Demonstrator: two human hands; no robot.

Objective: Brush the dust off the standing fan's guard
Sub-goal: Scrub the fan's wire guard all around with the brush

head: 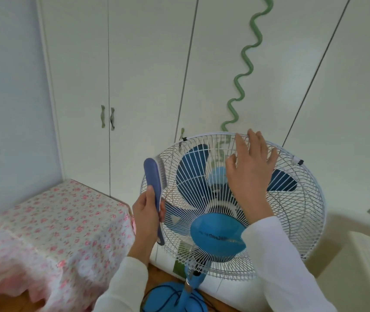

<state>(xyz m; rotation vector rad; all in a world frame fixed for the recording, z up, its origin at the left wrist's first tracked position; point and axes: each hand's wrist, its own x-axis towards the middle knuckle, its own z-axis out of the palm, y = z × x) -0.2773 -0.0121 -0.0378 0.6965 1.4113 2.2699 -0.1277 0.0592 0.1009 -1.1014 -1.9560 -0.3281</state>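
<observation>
A standing fan with a white wire guard [292,221], blue blades and a blue hub cap [215,235] fills the lower middle. My left hand [147,217] grips the handle of a blue scrubbing brush [153,183]. The brush stands upright, and its pale bristles touch the guard's upper left rim. My right hand [250,174] lies flat on the upper front of the guard, fingers spread and reaching to the top rim. It holds nothing. Both arms wear white sleeves.
White wardrobe doors [148,75] stand right behind the fan, with a wavy green handle [244,68]. A box under a pink floral cloth [55,226] sits at the left. The fan's blue base [175,298] and dark cord rest on the wooden floor.
</observation>
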